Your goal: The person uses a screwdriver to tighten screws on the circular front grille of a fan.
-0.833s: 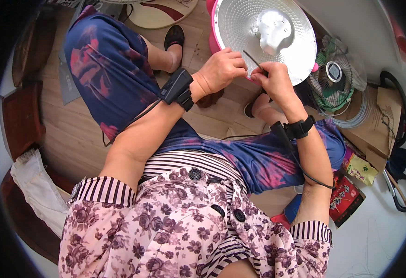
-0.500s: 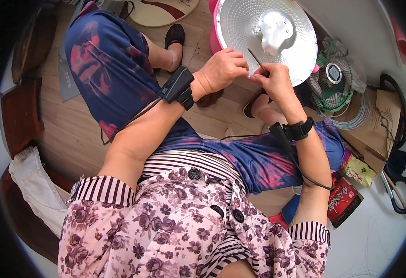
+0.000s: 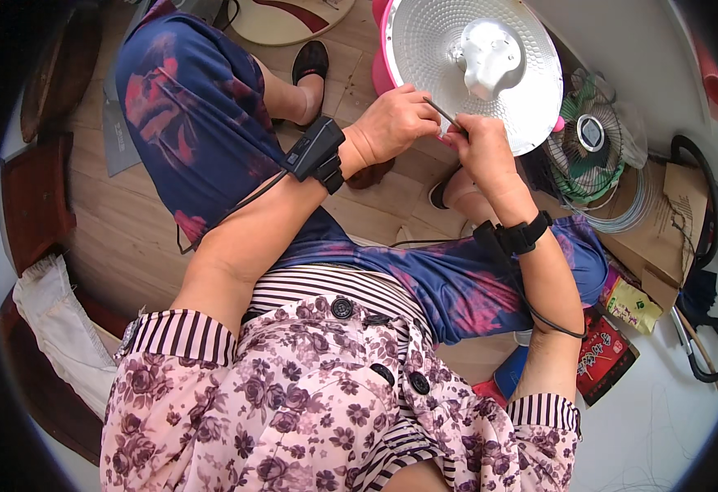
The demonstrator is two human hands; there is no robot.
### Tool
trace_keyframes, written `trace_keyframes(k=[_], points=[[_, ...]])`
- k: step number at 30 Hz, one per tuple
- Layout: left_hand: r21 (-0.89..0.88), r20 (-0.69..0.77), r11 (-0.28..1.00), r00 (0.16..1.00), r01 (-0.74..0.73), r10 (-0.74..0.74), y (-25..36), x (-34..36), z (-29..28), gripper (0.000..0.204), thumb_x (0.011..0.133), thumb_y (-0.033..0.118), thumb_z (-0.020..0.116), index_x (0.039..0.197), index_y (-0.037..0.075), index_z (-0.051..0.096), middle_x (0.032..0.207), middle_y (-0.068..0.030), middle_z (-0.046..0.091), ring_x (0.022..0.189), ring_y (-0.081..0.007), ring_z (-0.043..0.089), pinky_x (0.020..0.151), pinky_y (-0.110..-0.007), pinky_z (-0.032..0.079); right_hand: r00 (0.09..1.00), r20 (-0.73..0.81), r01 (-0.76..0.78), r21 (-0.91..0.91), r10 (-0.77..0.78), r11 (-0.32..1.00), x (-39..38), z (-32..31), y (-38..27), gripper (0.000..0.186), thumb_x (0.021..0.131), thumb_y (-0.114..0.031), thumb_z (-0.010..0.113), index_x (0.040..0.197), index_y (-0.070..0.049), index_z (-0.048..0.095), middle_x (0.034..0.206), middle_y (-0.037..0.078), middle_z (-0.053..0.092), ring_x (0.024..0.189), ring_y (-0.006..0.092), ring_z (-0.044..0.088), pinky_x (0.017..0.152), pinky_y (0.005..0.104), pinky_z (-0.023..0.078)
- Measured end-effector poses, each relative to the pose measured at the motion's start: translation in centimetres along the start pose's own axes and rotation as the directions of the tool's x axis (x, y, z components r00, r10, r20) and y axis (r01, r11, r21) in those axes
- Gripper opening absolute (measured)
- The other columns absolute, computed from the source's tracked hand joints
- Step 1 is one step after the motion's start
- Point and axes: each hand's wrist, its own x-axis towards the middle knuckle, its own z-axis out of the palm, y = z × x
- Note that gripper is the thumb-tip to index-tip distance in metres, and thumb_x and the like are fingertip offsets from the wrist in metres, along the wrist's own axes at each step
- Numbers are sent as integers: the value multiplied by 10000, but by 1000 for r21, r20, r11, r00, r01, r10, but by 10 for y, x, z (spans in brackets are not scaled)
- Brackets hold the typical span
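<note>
In front of me stands a round dish heater (image 3: 426, 51) with a pink rim, a dimpled silver bowl and a shiny silver cap in its middle. My right hand (image 3: 487, 154) is closed on a thin dark metal rod (image 3: 443, 113); its kind is unclear. The rod slants up and left toward my other hand, over the lower part of the bowl. At the near edge of the dish, my left hand (image 3: 395, 125) is closed, its fingertips pinched together. Whatever lies in that pinch is hidden. The two hands nearly meet.
Right of the dish are a green fan (image 3: 592, 135), coiled wire (image 3: 633, 209) and a cardboard box (image 3: 650, 234). A red packet (image 3: 603, 361) and an umbrella (image 3: 707, 348) lie nearer. On the left are dark wooden furniture (image 3: 37, 205) and white cloth (image 3: 55, 328).
The rod has tipped further left and flatter, its tip now close to my left fingers. My right hand has turned and shifted slightly left. The left hand stays almost still.
</note>
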Motion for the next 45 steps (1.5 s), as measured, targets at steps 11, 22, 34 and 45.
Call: trace_keyframes(k=[11, 22, 34, 45], points=[[10, 49, 1000, 998, 25, -25, 1, -1, -1, 119, 660, 69, 610, 763, 92, 664, 841, -7, 669, 852, -220, 568, 711, -341, 459, 993, 59, 103, 13, -104, 995, 0, -3, -1, 113, 782, -80, 630, 821, 0, 560, 737, 225, 596, 742, 419, 581, 645, 474, 454], [27, -19, 1000, 1000, -12, 13, -1, 0, 1, 71, 657, 111, 593, 712, 116, 638, 775, 20, 616, 781, -178, 557, 668, -307, 436, 996, 66, 59, 112, -67, 992, 1, -3, 4, 157, 757, -105, 679, 817, -4, 575, 695, 219, 579, 675, 402, 572, 614, 439, 447], [13, -2, 1000, 1000, 0, 0, -1, 1, 0, 92, 665, 83, 593, 741, 101, 642, 798, 10, 618, 772, -187, 560, 675, -316, 440, 999, 20, -53, 235, 50, 970, 1, 4, 11, 175, 682, -89, 758, 806, -22, 655, 613, 113, 603, 533, 139, 531, 535, 297, 430], [-5, 6, 1000, 1000, 4, -4, -1, 0, -1, 121, 655, 52, 598, 763, 83, 641, 812, 8, 626, 764, -196, 565, 668, -321, 446, 996, 52, -81, 195, 72, 977, -1, -9, 9, 135, 679, -89, 750, 790, -27, 706, 674, 148, 647, 593, 235, 632, 580, 324, 479]])
